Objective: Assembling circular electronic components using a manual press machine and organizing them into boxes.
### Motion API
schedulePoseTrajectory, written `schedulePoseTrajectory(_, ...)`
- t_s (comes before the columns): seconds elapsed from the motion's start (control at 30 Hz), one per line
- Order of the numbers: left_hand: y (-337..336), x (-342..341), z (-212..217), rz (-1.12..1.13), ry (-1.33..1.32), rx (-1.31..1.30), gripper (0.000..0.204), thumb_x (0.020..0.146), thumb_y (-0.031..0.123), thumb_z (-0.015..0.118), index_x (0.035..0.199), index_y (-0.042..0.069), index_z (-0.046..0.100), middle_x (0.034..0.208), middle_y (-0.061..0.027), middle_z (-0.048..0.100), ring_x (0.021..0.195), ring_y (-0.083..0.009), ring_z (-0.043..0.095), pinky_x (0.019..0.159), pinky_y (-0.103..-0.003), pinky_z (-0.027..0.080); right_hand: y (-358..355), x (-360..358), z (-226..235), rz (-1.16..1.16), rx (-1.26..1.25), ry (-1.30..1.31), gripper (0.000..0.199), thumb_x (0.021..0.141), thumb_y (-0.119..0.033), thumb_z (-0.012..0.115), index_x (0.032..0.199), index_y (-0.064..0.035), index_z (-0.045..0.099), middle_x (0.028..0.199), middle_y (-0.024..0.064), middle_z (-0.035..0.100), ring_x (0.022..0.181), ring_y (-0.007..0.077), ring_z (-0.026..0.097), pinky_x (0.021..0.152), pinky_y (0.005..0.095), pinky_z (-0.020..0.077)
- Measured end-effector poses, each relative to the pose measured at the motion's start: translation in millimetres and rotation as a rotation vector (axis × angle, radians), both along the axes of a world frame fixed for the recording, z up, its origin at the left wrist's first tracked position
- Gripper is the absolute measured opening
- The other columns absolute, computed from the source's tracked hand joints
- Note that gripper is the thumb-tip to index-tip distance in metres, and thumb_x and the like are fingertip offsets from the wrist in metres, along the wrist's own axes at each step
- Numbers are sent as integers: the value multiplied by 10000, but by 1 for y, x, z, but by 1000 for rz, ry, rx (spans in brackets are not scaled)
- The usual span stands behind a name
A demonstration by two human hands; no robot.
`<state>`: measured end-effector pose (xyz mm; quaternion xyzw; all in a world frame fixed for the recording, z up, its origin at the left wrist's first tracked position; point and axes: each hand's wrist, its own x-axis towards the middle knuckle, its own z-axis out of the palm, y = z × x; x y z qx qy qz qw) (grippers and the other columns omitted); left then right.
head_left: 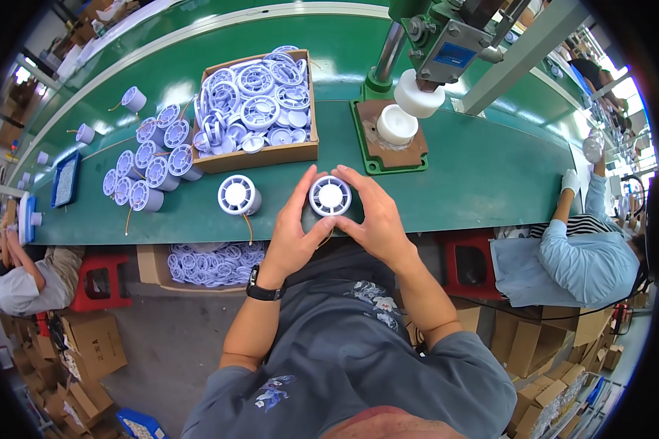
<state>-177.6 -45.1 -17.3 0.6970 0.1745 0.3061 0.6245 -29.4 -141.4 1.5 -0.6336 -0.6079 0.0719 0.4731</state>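
Note:
Between both hands, near the front edge of the green bench, is a pale lilac round plastic housing (pixel 330 196) with a spoked rim and white centre. My left hand (pixel 294 233) curves around its left side, thumb at the near edge. From the right, my right hand (pixel 375 219) grips it the same way, and a bit of wire shows below. Another such housing (pixel 239 195) stands to the left, its brown wire hanging toward the bench edge. Beyond my hands is a green hand press (pixel 430 62) with a white round ram pad (pixel 418 95) above a white cup-shaped seat (pixel 397 124).
A cardboard box (pixel 260 156) of lilac spoked rings and caps stands behind left. Several wired housings (pixel 158 173) cluster farther left, near a blue tray (pixel 66 179). Below the bench is another box (pixel 151 265) of rings. Co-workers sit left and right; a red stool (pixel 470 265) is at right.

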Motion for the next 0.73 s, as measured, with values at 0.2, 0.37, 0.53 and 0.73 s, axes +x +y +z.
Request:
schedulePoseTrajectory(0.2,4,-1,3,-63,60,-29,777,855,74,664,1497,-11,235,1454,-176,412,1340,-244,414,1124,-346,305,-2,1,-1,2,-3,3,754,671,-82,803,1346,-28,471,1299,168,568,1143,353,567,947,415,465)
schedulePoseTrajectory(0.37,4,4,13,15,136,117,758,783,66,728,1444,-5,363,1353,-159,528,1247,-226,513,1055,-333,387,-4,0,-6,19,-4,67,770,674,-65,795,1365,-40,455,1335,172,540,1174,359,547,964,409,459)
schedulePoseTrajectory(0.53,6,7,11,70,185,170,674,724,58,770,1339,-13,501,1231,-147,624,1127,-208,600,976,-322,450,-3,0,-19,12,-36,112,785,673,-58,795,1376,-43,446,1342,166,538,1176,355,548,978,409,448)
schedulePoseTrajectory(0.73,7,7,11,77,197,250,648,714,61,780,1304,-19,524,1234,-152,625,1103,-204,613,967,-312,457,-4,-2,-22,-27,-66,122,792,681,-68,793,1387,-46,436,1347,164,537,1194,339,540,1004,410,426)
